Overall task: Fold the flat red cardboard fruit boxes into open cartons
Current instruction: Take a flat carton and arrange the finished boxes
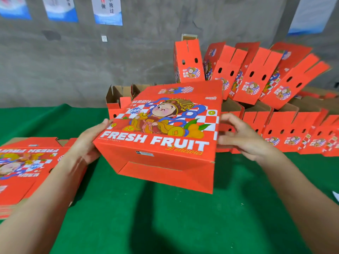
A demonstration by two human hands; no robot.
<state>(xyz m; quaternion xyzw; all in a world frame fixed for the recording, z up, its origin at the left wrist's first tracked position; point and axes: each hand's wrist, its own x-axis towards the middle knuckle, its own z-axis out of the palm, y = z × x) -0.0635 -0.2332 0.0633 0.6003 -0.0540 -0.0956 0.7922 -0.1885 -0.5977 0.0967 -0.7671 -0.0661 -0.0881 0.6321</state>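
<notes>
Left hand (86, 143): is pressing flat against the left side of the box (161, 138), fingers straight and wide, thumb lying along the top edge.
Right hand (244, 138): is hovering at the box's right side, fingers spread and loosely bent, gripping nothing; the thumb tip is touching the right edge.
Between the hands: the box is hanging clear of the table, tilting with its printed face up, showing a cartoon figure and the words FRESH FRUIT. Its closed bottom flaps are facing the person.
Under the hands: a green cloth (165, 222) is covering the table, and the box is casting a shadow on it.
Beside the left hand: a stack of flat boxes (27, 162) is lying printed side up, just left of the wrist.
Beyond the right hand: a row of folded cartons (286, 132) is standing open, brown insides showing.
Farther beyond the right hand: leaning cartons (256, 76) are tipping against one another near the grey wall (82, 61).
High above the left hand: posters (108, 11) are hanging on that wall.
</notes>
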